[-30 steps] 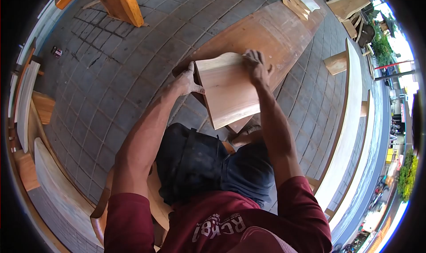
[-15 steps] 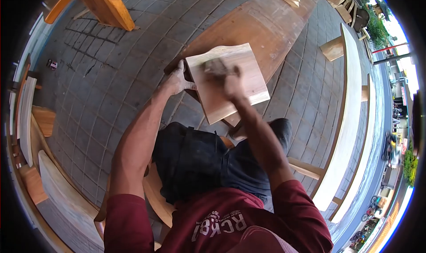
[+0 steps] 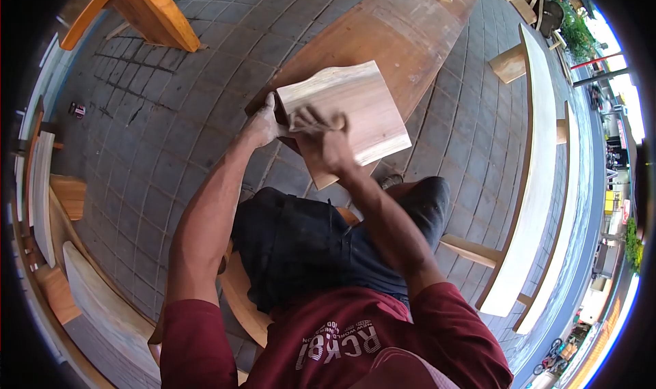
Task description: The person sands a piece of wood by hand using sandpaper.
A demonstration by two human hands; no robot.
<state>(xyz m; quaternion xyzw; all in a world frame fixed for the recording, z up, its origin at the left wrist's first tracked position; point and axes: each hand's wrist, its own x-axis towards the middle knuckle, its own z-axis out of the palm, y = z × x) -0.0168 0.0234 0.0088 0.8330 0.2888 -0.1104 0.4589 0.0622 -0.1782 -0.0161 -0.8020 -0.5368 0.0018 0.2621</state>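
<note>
A pale wooden board [image 3: 372, 109] with one wavy edge lies at a slant over the near end of a long brown bench [image 3: 403, 27]. My left hand [image 3: 263, 122], whitened with dust, grips the board's left edge. On the board's upper face, near that edge, rests my right hand [image 3: 326, 140], smeared by motion. Its fingers are bent around something flat and brownish that is too blurred to name. The wood under this hand looks more reddish than the pale strips along the board's edges.
An orange-brown wooden piece [image 3: 160, 17] stands on the paved floor [image 3: 157, 129] at upper left. Long pale benches [image 3: 540, 177] run along the right, with a street beyond. Other wooden pieces [image 3: 102, 286] line the left side. My legs [image 3: 321, 239] are close below the board.
My right hand has slid across the board, left and slightly toward me, from its middle to near the left edge. My left hand keeps its grip. The whole view has shifted slightly.
</note>
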